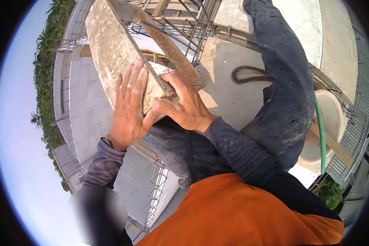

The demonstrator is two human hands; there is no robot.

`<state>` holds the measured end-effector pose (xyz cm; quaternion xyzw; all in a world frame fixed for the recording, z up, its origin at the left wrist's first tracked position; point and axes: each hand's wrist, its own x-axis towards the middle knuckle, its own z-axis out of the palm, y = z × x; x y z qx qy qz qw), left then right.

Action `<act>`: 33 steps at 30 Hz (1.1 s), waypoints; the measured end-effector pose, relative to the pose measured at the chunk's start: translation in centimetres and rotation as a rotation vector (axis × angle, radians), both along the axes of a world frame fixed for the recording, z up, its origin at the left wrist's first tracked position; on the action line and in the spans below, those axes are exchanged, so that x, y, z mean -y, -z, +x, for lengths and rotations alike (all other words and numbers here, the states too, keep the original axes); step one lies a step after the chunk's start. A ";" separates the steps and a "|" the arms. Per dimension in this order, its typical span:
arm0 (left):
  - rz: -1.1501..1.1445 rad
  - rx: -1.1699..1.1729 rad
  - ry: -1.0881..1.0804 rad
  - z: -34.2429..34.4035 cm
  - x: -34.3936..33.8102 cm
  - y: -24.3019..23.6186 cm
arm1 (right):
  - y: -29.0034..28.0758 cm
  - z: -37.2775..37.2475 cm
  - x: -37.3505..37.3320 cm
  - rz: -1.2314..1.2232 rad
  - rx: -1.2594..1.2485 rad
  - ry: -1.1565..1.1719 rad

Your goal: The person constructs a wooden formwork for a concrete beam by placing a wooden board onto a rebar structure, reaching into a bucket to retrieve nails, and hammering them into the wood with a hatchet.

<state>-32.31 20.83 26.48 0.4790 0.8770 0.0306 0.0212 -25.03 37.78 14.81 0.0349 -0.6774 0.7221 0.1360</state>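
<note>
With its grip open, the left hand (129,100) is lying flat along the wooden board (108,45) before the person's lap (201,153), seemingly steadying it, while the right hand (188,104) is resting half-curled at its near end, whether clamping I cannot tell.

A pale, stained floor panel (229,98) spreads toward two o'clock from the view's centre; directly on it lies a looped bundle of thin dark wire (235,74), its closed bend facing nine o'clock.

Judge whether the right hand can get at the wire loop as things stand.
Probably yes: the right hand would have to leave the board, but only pale panel shows between it and the wire loop; the leg seems to hide the loop's right end.
</note>
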 end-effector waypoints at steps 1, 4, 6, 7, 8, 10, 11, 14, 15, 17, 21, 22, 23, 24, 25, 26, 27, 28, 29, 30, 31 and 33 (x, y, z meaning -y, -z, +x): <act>0.015 -0.004 0.000 0.0 0.1 0.1 | 0.2 -0.2 0.0 0.019 -0.038 0.021; 0.045 -0.010 0.000 -0.1 0.3 0.4 | 1.2 -0.7 0.2 0.035 -0.092 0.043; 0.044 -0.008 -0.002 -0.1 0.2 0.5 | 0.7 -0.4 -0.4 0.029 -0.023 -0.005; 0.027 -0.004 -0.006 -0.1 0.2 0.3 | 0.0 -0.4 -0.9 -0.014 0.008 -0.052; 0.011 0.000 -0.010 0.0 0.2 0.1 | -0.7 -0.2 -1.4 -0.058 0.045 -0.099; 0.012 0.006 -0.014 -0.1 0.1 -0.1 | -2.1 -0.1 -2.2 -0.186 0.101 -0.167; 0.027 0.010 -0.021 0.0 0.2 -0.1 | -3.1 0.0 -2.2 -0.239 0.139 -0.182; 0.039 0.008 -0.028 0.1 0.1 -0.4 | -2.3 -1.6 -4.2 -0.380 0.166 -0.414; 0.035 0.004 -0.030 0.2 0.0 -0.6 | -0.8 -2.1 -4.2 -0.431 0.150 -0.443; 0.049 0.010 -0.029 0.1 0.0 -0.3 | -0.8 -2.8 -5.1 -0.339 0.182 -0.480; 0.017 0.002 -0.005 -0.1 0.3 -0.3 | -0.1 -4.9 -6.6 -0.275 0.238 -0.651; 0.017 0.003 -0.007 -0.1 0.4 -0.2 | -0.3 -5.2 -6.8 -0.257 0.254 -0.685; 0.016 0.005 -0.008 0.0 0.6 -0.1 | -0.4 -5.4 -6.8 -0.254 0.272 -0.692; 0.015 0.006 -0.011 0.0 0.7 0.0 | -0.5 -5.5 -6.8 -0.252 0.289 -0.700; 0.026 0.005 -0.017 0.1 0.8 0.0 | -0.6 -5.6 -6.7 -0.250 0.305 -0.708; 0.035 0.003 -0.024 0.2 0.9 0.0 | -0.1 -5.7 -6.5 -0.254 0.299 -0.708; 0.044 0.002 -0.032 0.2 1.1 0.0 | 0.7 -5.9 -6.2 -0.258 0.294 -0.709; 0.038 0.000 -0.026 0.2 1.3 0.0 | 1.1 -6.1 -5.9 -0.262 0.287 -0.713; 0.031 -0.002 -0.020 0.2 1.5 0.0 | 1.4 -6.2 -5.6 -0.263 0.274 -0.705; 0.022 -0.005 -0.011 0.2 1.8 0.0 | 1.7 -6.3 -5.3 -0.265 0.260 -0.695; 0.026 -0.009 -0.008 0.1 1.8 0.0 | 1.6 -6.3 -5.2 -0.267 0.245 -0.682; 0.032 -0.022 0.015 -0.2 1.5 -0.2 | 1.3 -6.5 -5.2 -0.324 0.209 -0.696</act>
